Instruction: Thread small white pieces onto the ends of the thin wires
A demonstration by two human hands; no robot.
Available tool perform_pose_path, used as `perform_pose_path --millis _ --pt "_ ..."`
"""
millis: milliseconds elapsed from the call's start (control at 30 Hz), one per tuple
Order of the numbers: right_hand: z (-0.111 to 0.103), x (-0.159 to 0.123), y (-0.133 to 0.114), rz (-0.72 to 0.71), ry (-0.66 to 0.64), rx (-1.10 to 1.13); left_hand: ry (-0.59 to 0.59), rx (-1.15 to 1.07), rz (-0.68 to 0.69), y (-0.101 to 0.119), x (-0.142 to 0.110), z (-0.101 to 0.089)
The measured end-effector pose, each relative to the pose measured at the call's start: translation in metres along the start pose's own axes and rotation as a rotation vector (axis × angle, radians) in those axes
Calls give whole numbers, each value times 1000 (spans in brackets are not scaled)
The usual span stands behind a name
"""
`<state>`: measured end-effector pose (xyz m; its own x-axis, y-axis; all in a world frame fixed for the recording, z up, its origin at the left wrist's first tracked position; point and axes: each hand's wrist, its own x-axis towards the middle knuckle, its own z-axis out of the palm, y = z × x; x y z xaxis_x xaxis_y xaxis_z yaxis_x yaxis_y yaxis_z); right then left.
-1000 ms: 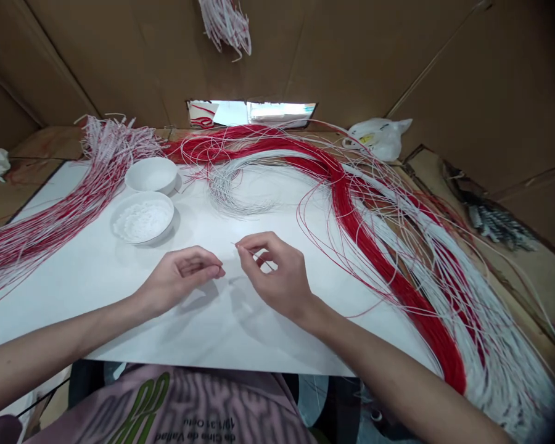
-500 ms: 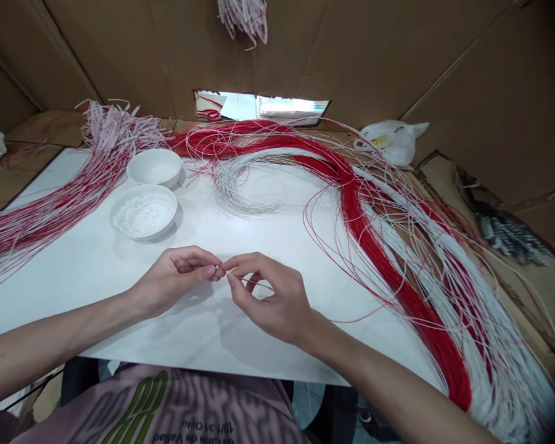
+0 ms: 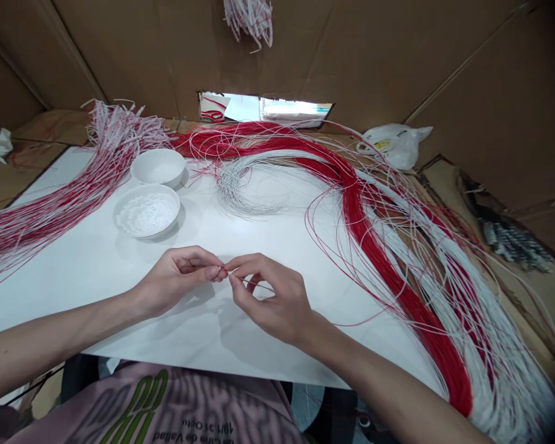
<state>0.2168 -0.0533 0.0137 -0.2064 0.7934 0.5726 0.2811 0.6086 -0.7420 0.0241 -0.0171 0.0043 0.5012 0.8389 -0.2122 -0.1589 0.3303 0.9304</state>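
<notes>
Over the front middle of the white table, my left hand and my right hand meet fingertip to fingertip. The left thumb and fingers pinch a small red and white bit at the end of a cord; its exact form is too small to make out. Between my right thumb and index finger is a thin cord, which runs back under the palm. Both hands are closed in a pinch. Beyond the left hand stands a white bowl with small white pieces in it.
A second white bowl stands behind the first. Red and white cords with pale ends lie at the left. A thick red cord bundle and white cords curve along the right. Cardboard walls enclose the table; a plastic bag lies behind.
The hands stay almost in place, with only a slight shift of the fingertips. The whole view has moved a little, so the surroundings appear slightly further right.
</notes>
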Motion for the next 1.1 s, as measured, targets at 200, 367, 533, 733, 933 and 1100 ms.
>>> perform_pose_path --millis 200,367,533,733,933,1100 --pt "0 0 0 15 -1 -2 16 137 43 1 -2 -4" --pt "0 -1 -1 26 -3 -1 18 177 46 2 -3 -4" --pt "0 -2 0 28 -5 -1 23 196 41 1 -3 -3" --pt "1 -1 1 0 3 0 17 191 54 2 -3 -3" --pt "1 -2 1 -14 5 -2 13 196 58 4 -4 -2" --pt "0 -2 1 -25 -12 -24 54 326 153 8 -5 1"
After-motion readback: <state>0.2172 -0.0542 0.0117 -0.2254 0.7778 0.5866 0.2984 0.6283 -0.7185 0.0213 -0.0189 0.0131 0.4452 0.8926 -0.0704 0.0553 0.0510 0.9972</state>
